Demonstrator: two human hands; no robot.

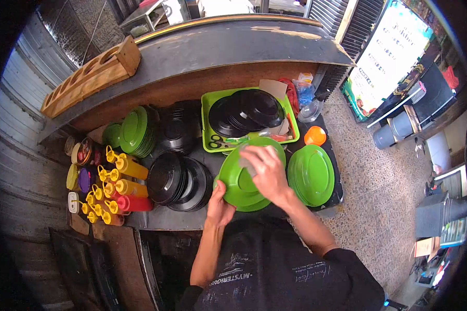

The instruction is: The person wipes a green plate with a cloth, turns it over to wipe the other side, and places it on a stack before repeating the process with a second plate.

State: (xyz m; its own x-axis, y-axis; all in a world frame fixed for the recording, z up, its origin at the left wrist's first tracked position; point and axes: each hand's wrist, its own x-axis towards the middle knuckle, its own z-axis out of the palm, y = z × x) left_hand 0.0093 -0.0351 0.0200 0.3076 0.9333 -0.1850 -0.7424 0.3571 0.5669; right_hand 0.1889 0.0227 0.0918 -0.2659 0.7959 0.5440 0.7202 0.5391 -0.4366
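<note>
My left hand (220,208) grips the near left rim of a green plate (232,173), thumb over the edge. The plate is tilted, and another green rim shows just below it. Over the plate's middle, my right hand (266,173) is closed on a small greyish cloth (248,162), which is partly hidden by the fingers. To the right is a stack of green plates (311,175). Black plates (167,179) are stacked to the left, beside my left hand.
Behind the plate, a lime-green tray (206,124) holds black plates (249,110) and scissors. More green plates (135,129) stand at the back left. Yellow and red squeeze bottles (132,167) crowd the left end. An orange cup (315,136) sits at the right. A raised ledge (223,44) runs along the back.
</note>
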